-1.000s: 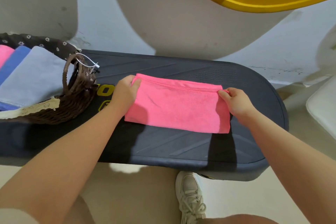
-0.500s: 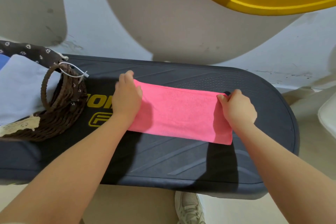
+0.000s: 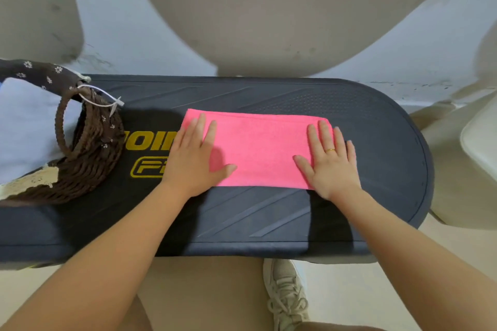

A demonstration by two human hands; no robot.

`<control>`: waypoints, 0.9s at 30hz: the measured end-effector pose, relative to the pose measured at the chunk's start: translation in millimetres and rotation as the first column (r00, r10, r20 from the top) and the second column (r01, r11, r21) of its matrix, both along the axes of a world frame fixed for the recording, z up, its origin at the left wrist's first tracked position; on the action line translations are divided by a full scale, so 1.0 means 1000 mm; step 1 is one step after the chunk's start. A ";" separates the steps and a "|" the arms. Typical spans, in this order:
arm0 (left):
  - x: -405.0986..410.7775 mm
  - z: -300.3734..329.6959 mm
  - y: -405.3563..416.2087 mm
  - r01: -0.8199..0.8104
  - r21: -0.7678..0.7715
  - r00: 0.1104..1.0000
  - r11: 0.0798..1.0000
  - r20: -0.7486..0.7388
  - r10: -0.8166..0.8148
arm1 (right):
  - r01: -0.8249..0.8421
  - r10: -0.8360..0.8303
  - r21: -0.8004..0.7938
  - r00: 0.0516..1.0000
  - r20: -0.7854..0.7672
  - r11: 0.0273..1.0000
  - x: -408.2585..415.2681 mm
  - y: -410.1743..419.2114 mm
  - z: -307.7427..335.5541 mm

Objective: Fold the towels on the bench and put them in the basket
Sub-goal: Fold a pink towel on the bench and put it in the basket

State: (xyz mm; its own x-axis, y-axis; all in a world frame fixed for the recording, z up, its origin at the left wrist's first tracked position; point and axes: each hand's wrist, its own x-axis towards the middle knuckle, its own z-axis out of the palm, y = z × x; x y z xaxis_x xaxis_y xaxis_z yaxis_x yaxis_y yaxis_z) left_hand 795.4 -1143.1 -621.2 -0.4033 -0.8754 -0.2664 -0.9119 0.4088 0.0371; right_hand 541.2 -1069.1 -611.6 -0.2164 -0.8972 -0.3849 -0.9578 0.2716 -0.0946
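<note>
The dark worktop (image 3: 269, 212) runs across the view, ribbed and printed with yellow lettering, and it carries both the basket and the towel being folded. The woven brown basket (image 3: 91, 158) sits at its left end, with a pale blue folded towel (image 3: 24, 126) already lying inside against a flowered lining.

The pink towel (image 3: 258, 150) lies flat near the middle of the worktop as a long folded rectangle, its edges fairly square, well apart from the basket.

The left hand (image 3: 195, 158) rests palm-down over the towel's left end, fingers straight and spread, gripping nothing. The right hand (image 3: 329, 161), wearing a ring, lies the same way on the right end, flat and holding nothing, so neither grip is closed on the cloth.

The step looks like pressing the fold flat before the next one. To do it well, I would judge that the palms should sweep outward from the middle so trapped air and wrinkles leave at the ends, keeping the long edges aligned. For the next fold, pinching both corners of one short end and carrying it across to meet the other should keep the layers from skewing.
</note>
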 end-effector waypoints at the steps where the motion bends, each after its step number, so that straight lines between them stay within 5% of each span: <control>1: -0.003 0.002 0.000 -0.019 0.021 1.000 1.000 0.018 0.018 | 0.067 -0.067 -0.003 0.998 0.016 0.998 0.000 0.005 0.003; 5: -0.028 0.008 0.005 -0.127 0.028 0.991 0.992 0.047 0.125 | 0.231 -0.230 -0.106 0.973 0.017 0.967 0.009 0.013 0.019; 8: -0.054 0.011 0.012 -0.001 0.037 0.999 0.999 -0.054 0.003 | 0.377 -0.364 -0.184 0.926 0.101 0.908 0.011 0.008 0.027; 14: -0.110 0.011 0.024 0.305 -0.064 0.920 0.950 -0.239 -0.311 | 0.695 -0.566 -0.120 0.662 0.491 0.709 0.014 0.005 0.024; 18: -0.116 -0.003 0.020 0.321 -0.018 0.924 0.947 -0.214 -0.318 | 0.756 -0.604 0.045 0.483 0.634 0.653 0.013 0.004 0.024; 21: -0.116 -0.008 0.018 0.317 -0.013 0.926 0.948 -0.211 -0.313 | 0.786 -0.646 0.277 0.194 0.738 0.553 0.006 0.000 0.037; 22: -0.115 -0.006 0.016 0.320 0.004 0.920 0.947 -0.241 -0.310 | 0.768 -0.639 0.306 0.169 0.750 0.562 0.005 -0.001 0.041; 24: -0.110 0.001 0.012 0.299 0.089 0.871 0.950 -0.432 -0.234 | 0.742 -0.569 0.228 0.242 0.786 0.631 0.008 -0.004 0.045; 27: -0.090 0.018 0.009 0.119 0.090 0.665 0.989 -0.747 -0.012 | 0.592 -0.372 0.025 0.473 0.799 0.805 0.025 -0.016 0.053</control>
State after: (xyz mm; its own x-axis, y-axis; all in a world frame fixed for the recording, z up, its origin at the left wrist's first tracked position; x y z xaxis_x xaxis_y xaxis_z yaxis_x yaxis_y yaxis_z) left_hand 704.9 -1133.8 -602.9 -0.5686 -0.8213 0.0468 -0.5304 0.4095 0.7423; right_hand 566.0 -1084.9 -559.0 -0.3824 -0.8198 -0.4263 -0.2300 0.5313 -0.8154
